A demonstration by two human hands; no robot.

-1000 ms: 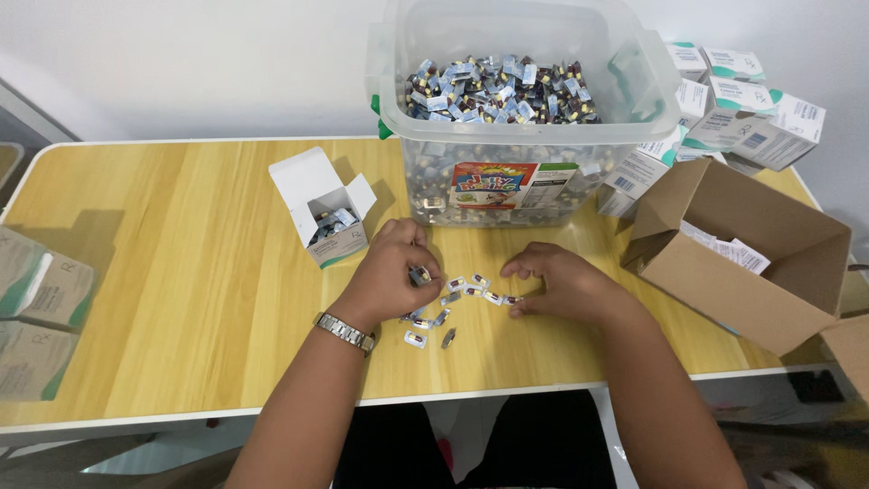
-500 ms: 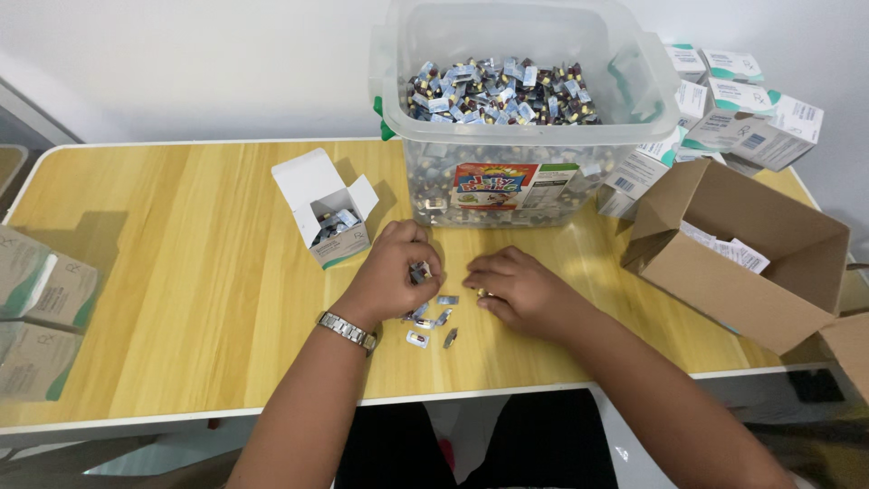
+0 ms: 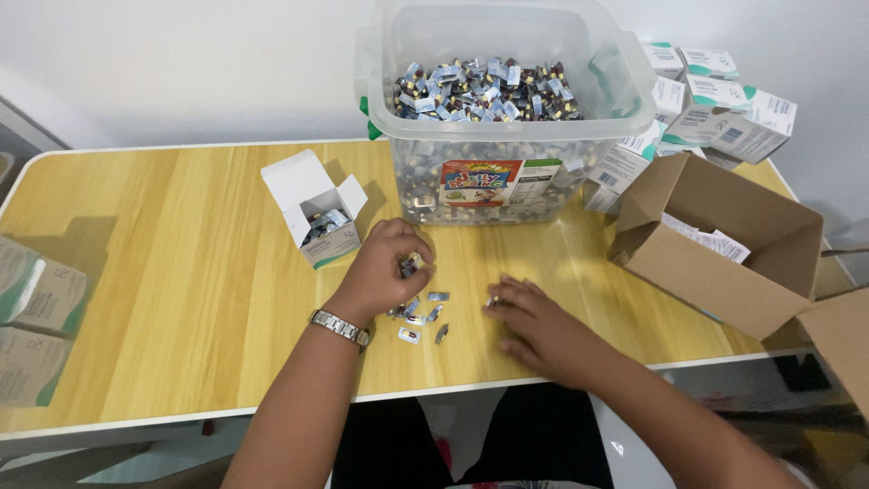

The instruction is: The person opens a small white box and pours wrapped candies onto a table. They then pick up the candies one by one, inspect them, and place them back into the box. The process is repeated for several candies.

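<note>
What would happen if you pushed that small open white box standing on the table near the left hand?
The small white box is thin card, so it is probably light and would slide on the smooth wooden table. It stands tilted with its flap up, so a high push might tip it. The few packets inside could spill; the left hand is close.

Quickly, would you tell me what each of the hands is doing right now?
Left hand: closed on small foil packets.
Right hand: open, flat on the table, fingertips at one packet.

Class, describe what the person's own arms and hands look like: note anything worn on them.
Both forearms are bare, with no sleeves in view. The left hand has a silver metal-link wristwatch on its wrist. The right hand wears no watch or glove.
</note>
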